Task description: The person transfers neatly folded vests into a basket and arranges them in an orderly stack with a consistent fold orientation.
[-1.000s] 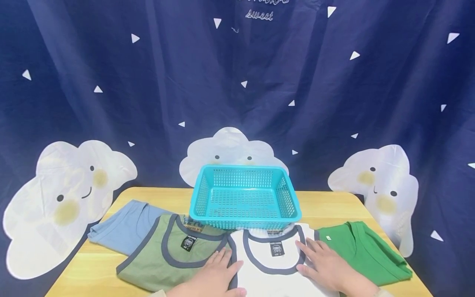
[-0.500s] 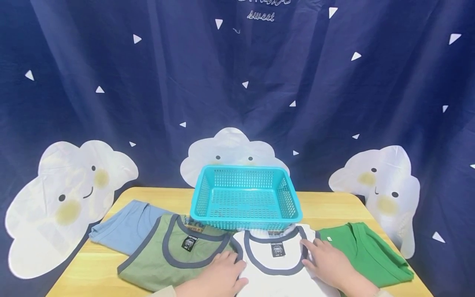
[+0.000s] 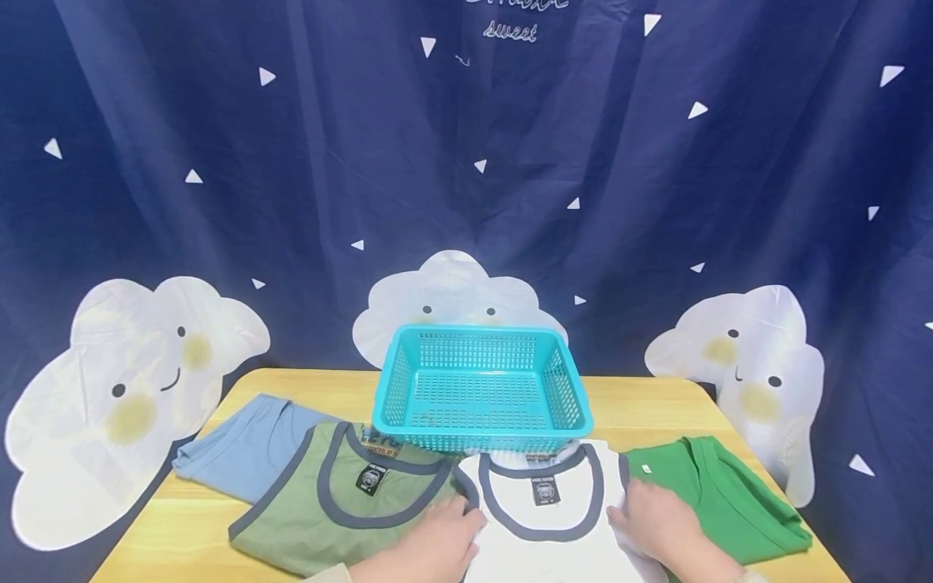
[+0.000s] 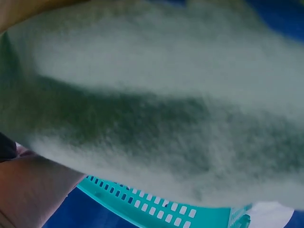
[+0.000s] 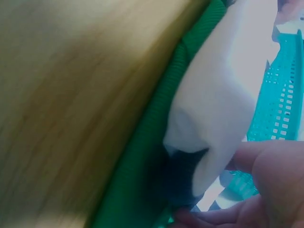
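Note:
A folded white tank top with dark trim lies at the table's front middle. At its left edge, my left hand has its fingers curled on the dark trim, beside a folded olive-green tank top. My right hand grips the opposite edge, over a folded green shirt. In the right wrist view, the thumb and fingers of that hand pinch the white tank top's dark-trimmed border. Blurred green cloth fills most of the left wrist view, hiding the left fingertips.
Behind the tops stands a turquoise perforated basket with nothing in it. A folded blue garment lies at the far left, partly under the olive top. All rest on a wooden table before a navy curtain.
Flat, spread fingers have curled onto the white tank top's side edges. My right hand has slid outward to the right, off the neckline; the left fingers have drawn in at the left edge.

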Available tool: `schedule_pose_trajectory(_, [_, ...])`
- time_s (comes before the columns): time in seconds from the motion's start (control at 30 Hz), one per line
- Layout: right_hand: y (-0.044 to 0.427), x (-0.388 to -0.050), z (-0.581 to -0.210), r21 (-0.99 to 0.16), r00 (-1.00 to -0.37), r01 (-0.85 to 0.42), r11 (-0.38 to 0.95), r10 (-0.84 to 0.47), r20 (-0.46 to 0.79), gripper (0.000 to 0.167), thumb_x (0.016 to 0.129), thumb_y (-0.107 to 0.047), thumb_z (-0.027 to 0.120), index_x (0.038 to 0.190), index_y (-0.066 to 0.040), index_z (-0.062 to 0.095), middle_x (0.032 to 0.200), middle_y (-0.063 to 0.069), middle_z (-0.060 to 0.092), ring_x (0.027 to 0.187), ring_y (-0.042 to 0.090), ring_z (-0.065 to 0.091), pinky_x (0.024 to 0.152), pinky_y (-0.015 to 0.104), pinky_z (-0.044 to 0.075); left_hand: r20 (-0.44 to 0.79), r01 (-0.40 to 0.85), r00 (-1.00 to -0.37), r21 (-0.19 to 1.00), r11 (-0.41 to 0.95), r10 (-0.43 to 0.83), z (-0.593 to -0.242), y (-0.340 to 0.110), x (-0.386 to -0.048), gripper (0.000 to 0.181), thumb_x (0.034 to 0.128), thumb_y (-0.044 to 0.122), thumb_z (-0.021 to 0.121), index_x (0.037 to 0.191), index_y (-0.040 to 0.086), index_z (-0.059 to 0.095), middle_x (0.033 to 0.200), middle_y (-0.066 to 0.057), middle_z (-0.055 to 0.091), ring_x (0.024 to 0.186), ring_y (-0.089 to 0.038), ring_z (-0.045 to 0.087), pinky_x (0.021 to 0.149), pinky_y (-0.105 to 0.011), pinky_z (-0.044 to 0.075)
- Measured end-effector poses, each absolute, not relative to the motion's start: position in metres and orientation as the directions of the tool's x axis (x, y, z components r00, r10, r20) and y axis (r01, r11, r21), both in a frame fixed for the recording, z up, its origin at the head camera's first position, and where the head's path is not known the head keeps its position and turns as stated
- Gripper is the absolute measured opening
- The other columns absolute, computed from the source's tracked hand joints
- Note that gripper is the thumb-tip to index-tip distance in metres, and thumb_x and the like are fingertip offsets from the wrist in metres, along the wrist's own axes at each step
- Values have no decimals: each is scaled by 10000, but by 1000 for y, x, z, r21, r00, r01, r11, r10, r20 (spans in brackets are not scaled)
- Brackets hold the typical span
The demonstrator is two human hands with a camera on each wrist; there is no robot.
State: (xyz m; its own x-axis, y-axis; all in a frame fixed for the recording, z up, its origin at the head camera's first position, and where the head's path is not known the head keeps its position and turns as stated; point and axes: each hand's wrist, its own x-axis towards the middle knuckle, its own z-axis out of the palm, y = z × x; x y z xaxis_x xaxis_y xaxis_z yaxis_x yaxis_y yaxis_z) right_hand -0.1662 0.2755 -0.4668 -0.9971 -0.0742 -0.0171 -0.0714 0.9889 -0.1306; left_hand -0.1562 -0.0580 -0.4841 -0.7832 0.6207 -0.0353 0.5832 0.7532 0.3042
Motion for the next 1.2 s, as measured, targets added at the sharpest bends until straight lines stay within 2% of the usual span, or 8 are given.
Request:
schedule_pose_trajectory(0.27, [274,-167,-464,-177,-989,-66,982,-88,-116,474,853,-375,720,912,82,608,816,162,647,796,393,647,741,549,538,-65,513,-811,398,760,582,-488,-50,-155,250,925,190,708,1166,158,651,964,5,534,787,-58,505,689,-252,509])
schedule_pose_trajectory(0.43, [276,-170,-465,-268,-986,-72,961,-109,-129,494,843,-303,735,1000,143,592,895,198,665,861,415,655,795,552,538,-82,428,-834,530,732,546,-492,-47,-156,317,918,116,688,1227,147,623,1036,-24,557,887,-115,586,777,-294,546])
schedule_pose_trajectory(0.53, [277,-171,-466,-352,-984,-62,934,-117,-135,414,832,-254,751,947,107,585,849,141,646,795,331,633,741,492,541,-125,311,-858,645,698,498,-494,-45,-157,389,919,78,669,1293,138,584,1121,-63,572,931,-166,623,818,-350,559])
schedule_pose_trajectory(0.7, [276,-172,-466,-481,-983,10,877,-81,-167,307,809,-189,766,859,21,547,763,64,565,717,226,516,670,403,496,-149,160,-883,795,585,445,-493,-44,-159,451,923,67,649,1352,99,515,1226,-173,585,660,-178,592,621,-356,525])
schedule_pose_trajectory(0.9, [276,-174,-467,-557,-978,77,827,-48,-205,350,808,-158,743,971,106,584,891,122,647,864,308,617,828,525,538,-164,15,-910,904,427,380,-489,-43,-160,646,896,69,572,1466,-38,286,1100,-183,625,548,-152,470,502,-328,388])
schedule_pose_trajectory(1.03, [278,-177,-467,-700,-954,176,692,-56,-294,387,847,-136,685,1071,161,580,979,149,652,953,333,617,887,539,523,-191,-61,-921,932,357,341,-490,-42,-163,754,880,22,547,1473,-168,121,1078,-159,594,670,-201,586,606,-388,498])
schedule_pose_trajectory(1.1, [280,-179,-468,-771,-934,223,596,-95,-344,422,879,-124,647,1148,188,557,1043,159,648,994,320,607,910,512,520,-228,-115,-921,933,340,316,-491,-41,-164,742,880,11,551,1451,-209,132,1092,-189,596,837,-282,651,761,-475,546])
schedule_pose_trajectory(1.2, [283,-181,-469,-845,-903,276,457,-179,-392,436,910,-118,601,1203,196,524,1043,147,658,957,287,631,880,450,544,-293,-200,-911,929,311,289,-491,-39,-166,650,873,12,553,1393,-239,255,1113,-227,616,1025,-414,632,912,-590,504])
